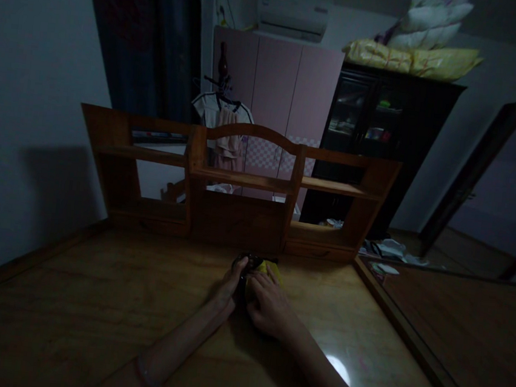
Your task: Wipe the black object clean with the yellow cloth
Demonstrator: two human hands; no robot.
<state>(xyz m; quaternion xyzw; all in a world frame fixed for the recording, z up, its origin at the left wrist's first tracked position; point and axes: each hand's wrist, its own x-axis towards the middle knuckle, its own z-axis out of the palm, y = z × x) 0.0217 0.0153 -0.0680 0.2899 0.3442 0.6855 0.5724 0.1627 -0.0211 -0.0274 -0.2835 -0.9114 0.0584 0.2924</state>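
Observation:
At the middle of the wooden desk (148,292), near its back, my two hands are close together. My left hand (229,285) is closed around a dark, glossy object (254,260), its thumb on top. The object's exact kind cannot be made out in the dim light. My right hand (269,303) presses a yellow cloth (273,269) against this object with bent fingers. Some of the cloth shows above and below the fingers. Both hands hide much of the dark object.
A wooden shelf unit (245,181) stands along the desk's back edge. To the left is a wall (33,111). A raised wooden ledge (405,317) runs along the right. Behind are a pink wardrobe (275,85) and a black cabinet (410,129). Light glares off the desktop at right.

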